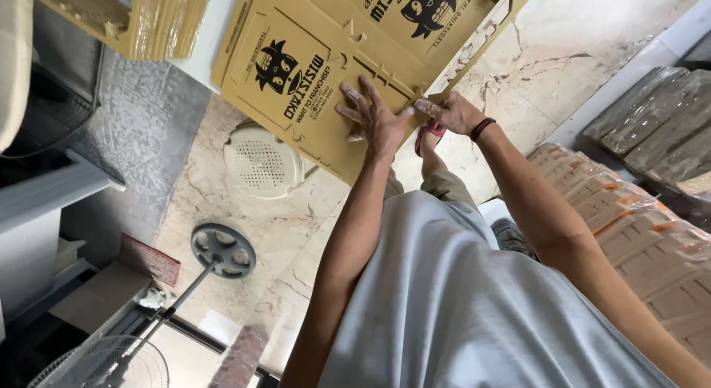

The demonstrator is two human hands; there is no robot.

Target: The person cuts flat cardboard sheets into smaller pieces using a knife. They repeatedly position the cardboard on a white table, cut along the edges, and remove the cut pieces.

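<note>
A flat die-cut cardboard sheet, yellow-brown with a black cartoon print, is held up in front of me over the floor. My left hand lies flat on its face with the fingers spread, pressing near a row of cut slots. My right hand, with a dark band on the wrist, pinches the sheet's lower edge right beside the left hand. A second printed panel of the same cardboard reaches toward the top of the view. My foot in a red sandal shows just under the hands.
A stack of flat cardboard sheets stands at the upper left. On the marble floor are a white round stool and a standing fan's base. Wrapped bundles of cartons fill the right side.
</note>
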